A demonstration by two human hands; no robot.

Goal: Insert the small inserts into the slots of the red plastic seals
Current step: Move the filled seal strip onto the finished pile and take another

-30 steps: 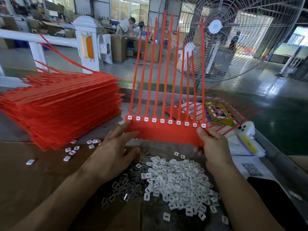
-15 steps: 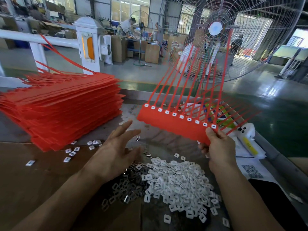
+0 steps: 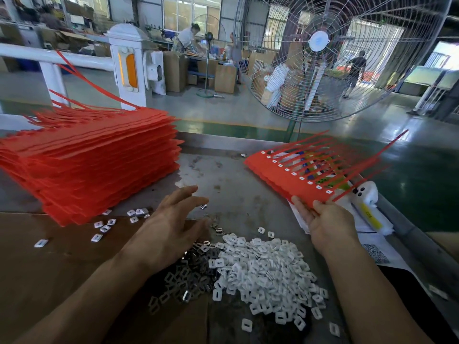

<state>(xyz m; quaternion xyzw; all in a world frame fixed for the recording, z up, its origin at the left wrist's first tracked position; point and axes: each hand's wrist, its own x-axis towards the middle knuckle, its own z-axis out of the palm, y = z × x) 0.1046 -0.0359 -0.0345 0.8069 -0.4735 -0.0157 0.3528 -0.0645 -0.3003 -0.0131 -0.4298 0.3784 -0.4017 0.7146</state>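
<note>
My right hand grips the near corner of a red sheet of joined seals, tilted low over the right side of the table, its straps pointing right. White inserts sit in its row of slots. My left hand hovers open, fingers spread, above the table just left of the pile of white inserts. Darker metal inserts lie at the pile's left edge. A tall stack of red seal sheets rests at the left.
Loose white inserts are scattered by the stack's front corner. A white bottle with a yellow label and papers lie at the right edge. Brown cardboard covers the near left. A large fan stands beyond the table.
The seal sheet went from upright in both hands to tilted down toward the right, held by my right hand alone. My left hand let go and stayed open over the table.
</note>
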